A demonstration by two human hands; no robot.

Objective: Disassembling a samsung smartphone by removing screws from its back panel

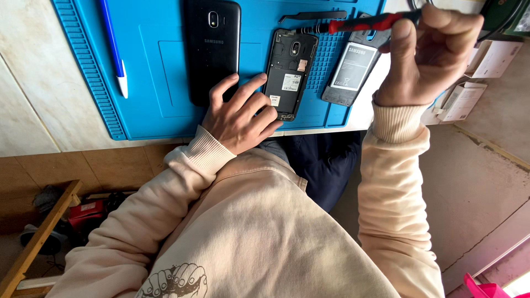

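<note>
Two hands work here: the left hand (241, 113) lies open, pressing the opened phone (289, 73) on the blue mat (160, 66); the right hand (428, 55) grips a red screwdriver (359, 24). This phone looks light, stiff, fragile inside; better hold its edges.

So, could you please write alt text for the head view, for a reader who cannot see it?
A person's right hand holds a red-handled screwdriver above a blue work mat, while the left hand steadies an opened black phone. A black back cover, a battery, tweezers and a blue pen lie nearby.
</note>
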